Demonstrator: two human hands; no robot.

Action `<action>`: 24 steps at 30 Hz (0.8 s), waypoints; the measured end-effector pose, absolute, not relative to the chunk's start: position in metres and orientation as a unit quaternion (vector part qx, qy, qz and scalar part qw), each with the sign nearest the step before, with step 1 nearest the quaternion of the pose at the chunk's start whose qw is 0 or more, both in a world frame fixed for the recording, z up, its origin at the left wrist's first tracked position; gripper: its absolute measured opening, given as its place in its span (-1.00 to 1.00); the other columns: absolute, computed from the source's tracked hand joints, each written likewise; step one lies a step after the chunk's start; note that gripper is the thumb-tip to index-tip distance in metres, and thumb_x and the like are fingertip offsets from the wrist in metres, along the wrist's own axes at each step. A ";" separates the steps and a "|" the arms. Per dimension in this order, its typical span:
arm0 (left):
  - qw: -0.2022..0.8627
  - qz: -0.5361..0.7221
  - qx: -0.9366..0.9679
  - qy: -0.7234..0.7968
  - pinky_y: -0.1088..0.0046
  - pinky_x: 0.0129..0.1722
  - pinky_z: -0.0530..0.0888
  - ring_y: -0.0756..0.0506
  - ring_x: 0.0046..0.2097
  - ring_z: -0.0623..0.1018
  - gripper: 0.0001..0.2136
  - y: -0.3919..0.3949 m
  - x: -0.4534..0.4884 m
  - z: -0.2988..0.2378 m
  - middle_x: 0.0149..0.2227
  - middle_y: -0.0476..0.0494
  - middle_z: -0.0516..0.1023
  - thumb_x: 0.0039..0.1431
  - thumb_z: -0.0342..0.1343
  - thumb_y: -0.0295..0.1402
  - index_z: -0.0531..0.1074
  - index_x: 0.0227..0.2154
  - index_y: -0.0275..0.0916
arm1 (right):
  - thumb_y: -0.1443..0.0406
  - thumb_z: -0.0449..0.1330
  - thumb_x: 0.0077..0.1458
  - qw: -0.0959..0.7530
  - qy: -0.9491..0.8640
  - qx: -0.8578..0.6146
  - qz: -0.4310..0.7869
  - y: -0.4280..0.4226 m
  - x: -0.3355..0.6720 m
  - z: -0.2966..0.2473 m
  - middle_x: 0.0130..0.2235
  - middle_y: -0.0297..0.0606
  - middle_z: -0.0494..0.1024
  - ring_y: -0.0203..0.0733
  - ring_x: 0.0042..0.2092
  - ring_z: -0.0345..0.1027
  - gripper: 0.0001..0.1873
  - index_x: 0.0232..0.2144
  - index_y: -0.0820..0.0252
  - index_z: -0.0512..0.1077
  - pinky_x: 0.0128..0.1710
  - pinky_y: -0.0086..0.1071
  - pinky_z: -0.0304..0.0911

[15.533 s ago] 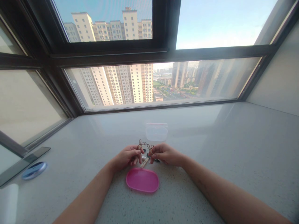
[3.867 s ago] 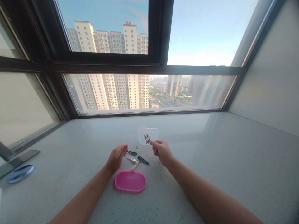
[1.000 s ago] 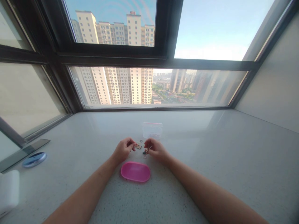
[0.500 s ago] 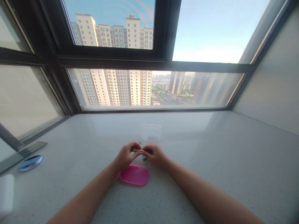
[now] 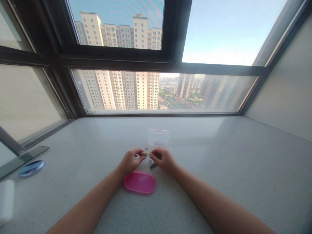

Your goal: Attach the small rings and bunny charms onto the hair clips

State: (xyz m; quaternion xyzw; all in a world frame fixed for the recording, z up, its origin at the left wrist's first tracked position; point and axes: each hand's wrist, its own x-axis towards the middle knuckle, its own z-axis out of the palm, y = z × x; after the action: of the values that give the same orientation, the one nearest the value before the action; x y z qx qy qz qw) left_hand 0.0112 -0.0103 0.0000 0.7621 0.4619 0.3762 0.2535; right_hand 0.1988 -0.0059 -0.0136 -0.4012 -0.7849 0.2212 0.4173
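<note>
My left hand (image 5: 130, 161) and my right hand (image 5: 163, 160) meet above the stone sill, both pinching the ends of a small gold-coloured key (image 5: 146, 153) held level between them. Under the hands lie a black-headed key (image 5: 153, 165) and a small metal ring (image 5: 150, 161). Another ring (image 5: 146, 149) lies a little farther off. A pink oval lid (image 5: 140, 182) rests on the sill just in front of my hands. A small clear zip bag (image 5: 158, 138) with a pink strip lies beyond them.
The speckled stone sill (image 5: 219, 169) runs to dark window frames at the back and left, and to a plain wall at the right. A blue round disc (image 5: 31, 167) and a dark flat bar (image 5: 21, 159) sit at far left, with a white object (image 5: 6, 201) near the left edge.
My hands came together from slightly apart and now hold the gold key between them, lifted a little. The bunny charms seen earlier are no longer in my fingers.
</note>
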 end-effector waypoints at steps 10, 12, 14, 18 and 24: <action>0.435 0.454 0.664 0.404 0.38 -0.27 0.43 -0.10 -0.31 0.51 -0.81 -0.013 0.018 0.004 -0.40 -0.15 0.53 -0.05 0.13 -0.29 0.43 -0.39 -0.31 | 0.31 0.21 -0.12 0.411 -0.807 -0.343 0.249 -0.008 0.196 -0.013 -0.38 -0.29 0.36 -0.37 -0.46 0.19 -0.69 -0.23 0.23 0.37 -0.46 -0.47 0.18; 0.423 0.482 0.640 0.423 0.39 -0.29 0.43 -0.08 -0.34 0.51 -0.81 -0.010 0.015 0.003 -0.43 -0.12 0.52 -0.07 0.15 -0.30 0.42 -0.39 -0.31 | 0.33 0.23 -0.15 0.426 -0.797 -0.344 0.254 -0.008 0.197 -0.012 -0.32 -0.27 0.36 -0.36 -0.43 0.21 -0.59 -0.17 0.21 0.32 -0.43 -0.45 0.21; 0.411 0.501 0.623 0.438 0.41 -0.30 0.42 -0.06 -0.36 0.50 -0.80 -0.007 0.013 0.003 -0.44 -0.09 0.51 -0.09 0.16 -0.32 0.41 -0.37 -0.31 | 0.39 0.20 -0.15 0.447 -0.784 -0.346 0.256 -0.006 0.199 -0.012 -0.28 -0.24 0.35 -0.33 -0.38 0.24 -0.55 -0.12 0.20 0.28 -0.40 -0.44 0.23; 0.413 0.515 0.604 0.447 0.41 -0.31 0.42 -0.06 -0.36 0.50 -0.75 -0.005 0.012 0.005 -0.42 -0.11 0.50 -0.13 0.18 -0.34 0.39 -0.33 -0.31 | 0.48 0.10 -0.11 0.476 -0.768 -0.350 0.248 -0.002 0.200 -0.015 -0.18 -0.17 0.37 -0.25 -0.23 0.29 -0.52 -0.06 0.17 0.26 -0.26 -0.36 0.25; 0.462 0.507 0.571 0.451 0.34 -0.31 0.43 -0.13 -0.36 0.54 -0.69 -0.006 0.012 0.006 -0.43 -0.18 0.55 -0.12 0.19 -0.30 0.37 -0.29 -0.34 | 0.52 -0.06 -0.06 0.490 -0.741 -0.314 0.334 0.001 0.198 -0.019 0.07 -0.11 0.18 -0.17 -0.07 0.29 -0.39 0.08 0.07 0.14 -0.25 -0.32 0.32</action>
State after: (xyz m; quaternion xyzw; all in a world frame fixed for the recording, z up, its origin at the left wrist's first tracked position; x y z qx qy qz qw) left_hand 0.0121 -0.0056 0.0060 0.5714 0.4513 0.5066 0.4618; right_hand 0.1979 0.0011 -0.0189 -0.3139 -0.7413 0.3344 0.4900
